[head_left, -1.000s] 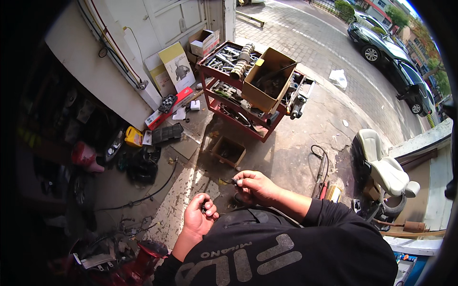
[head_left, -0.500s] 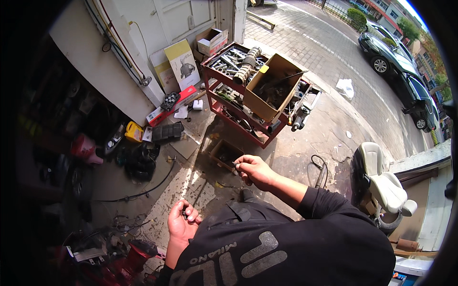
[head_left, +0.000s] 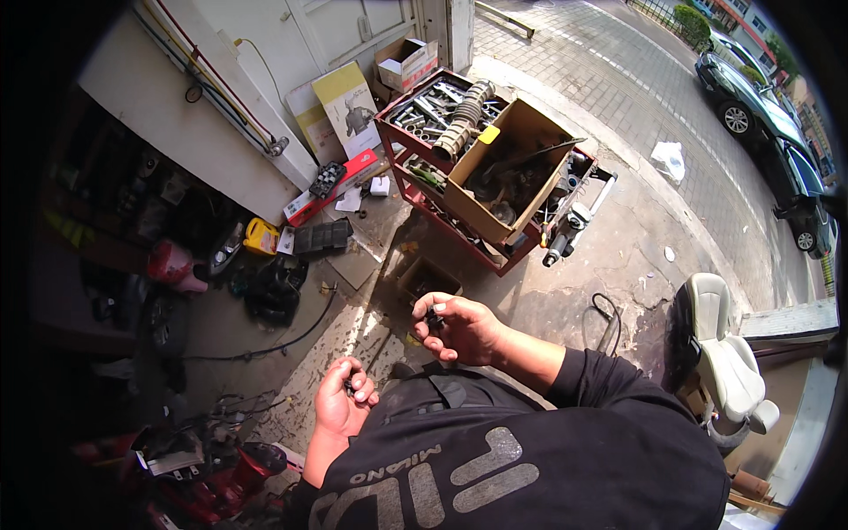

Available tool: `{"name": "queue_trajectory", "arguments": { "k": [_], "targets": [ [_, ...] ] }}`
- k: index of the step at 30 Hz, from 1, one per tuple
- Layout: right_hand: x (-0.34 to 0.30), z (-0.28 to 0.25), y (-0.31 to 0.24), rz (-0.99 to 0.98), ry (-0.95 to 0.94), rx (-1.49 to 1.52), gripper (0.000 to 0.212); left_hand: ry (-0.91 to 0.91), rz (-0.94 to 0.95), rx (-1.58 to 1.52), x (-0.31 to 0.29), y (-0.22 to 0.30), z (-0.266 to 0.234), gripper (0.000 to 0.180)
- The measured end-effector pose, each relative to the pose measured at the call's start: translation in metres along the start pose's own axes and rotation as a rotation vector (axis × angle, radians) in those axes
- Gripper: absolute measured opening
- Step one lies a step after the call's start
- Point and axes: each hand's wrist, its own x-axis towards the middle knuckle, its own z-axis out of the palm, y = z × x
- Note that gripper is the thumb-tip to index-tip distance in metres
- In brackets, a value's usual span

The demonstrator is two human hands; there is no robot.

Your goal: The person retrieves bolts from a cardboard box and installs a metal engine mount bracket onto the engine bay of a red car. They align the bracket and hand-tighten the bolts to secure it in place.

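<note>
My right hand is raised in front of my body, its fingers curled round small dark pieces too small to name. Lower and to the left, my left hand is half closed, palm up, with another small dark piece among its fingers. The two hands are apart. Just beyond my right hand, a small open cardboard box stands on the floor, partly hidden and in shadow.
Ahead stands a red tool cart loaded with sockets and wrenches, a ribbed hose and a large cardboard box of dark parts. Right is a cream car seat. Left lie a black cable, a yellow jug and red machinery.
My right hand has drawn slightly nearer and turned, so dark pieces now show in its curled fingers. My left hand stays low, its fingers slightly shifted. The view has tilted a little.
</note>
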Motion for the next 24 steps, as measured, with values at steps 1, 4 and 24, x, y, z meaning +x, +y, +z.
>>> {"name": "queue_trajectory", "arguments": {
  "k": [1,4,24],
  "targets": [
    [0.002,-0.003,0.000,-0.020,0.017,0.015,0.029,0.000,-0.011,0.018,0.005,0.002,0.002,0.015],
    [0.008,-0.012,-0.003,-0.062,0.199,-0.043,0.024,-0.008,-0.043,0.040,0.021,0.011,0.007,0.015],
    [0.032,0.004,-0.068,-0.404,0.472,-0.163,0.039,-0.700,-0.192,-0.260,0.150,0.112,0.080,0.084]
  ]
}}
